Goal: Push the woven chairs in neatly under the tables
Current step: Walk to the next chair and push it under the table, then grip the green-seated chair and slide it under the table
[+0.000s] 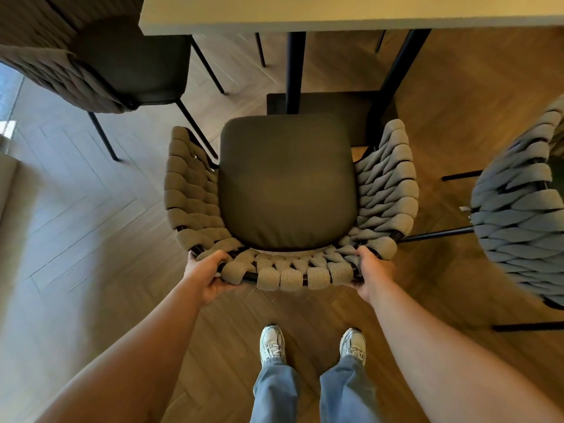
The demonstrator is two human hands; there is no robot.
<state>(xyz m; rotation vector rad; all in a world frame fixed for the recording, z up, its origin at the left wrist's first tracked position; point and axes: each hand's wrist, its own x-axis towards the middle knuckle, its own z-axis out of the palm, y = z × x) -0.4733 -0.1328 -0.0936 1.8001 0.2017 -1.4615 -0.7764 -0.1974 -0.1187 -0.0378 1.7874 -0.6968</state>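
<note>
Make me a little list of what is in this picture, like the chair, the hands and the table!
middle: woven chair with a dark seat, facing the table
left hand: left hand grips the chair's back rail
right hand: right hand grips the same rail
table: table, pale top, dark legs
pushed in: not yet, the whole seat shows
others: chair at left, chair at right
feet: shoes on wood floor

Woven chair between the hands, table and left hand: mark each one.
woven chair (287, 181): head view, middle of its dark seat cushion.
table (335, 10): head view, bare pale top.
left hand (209, 277): head view, back of the hand.
</note>
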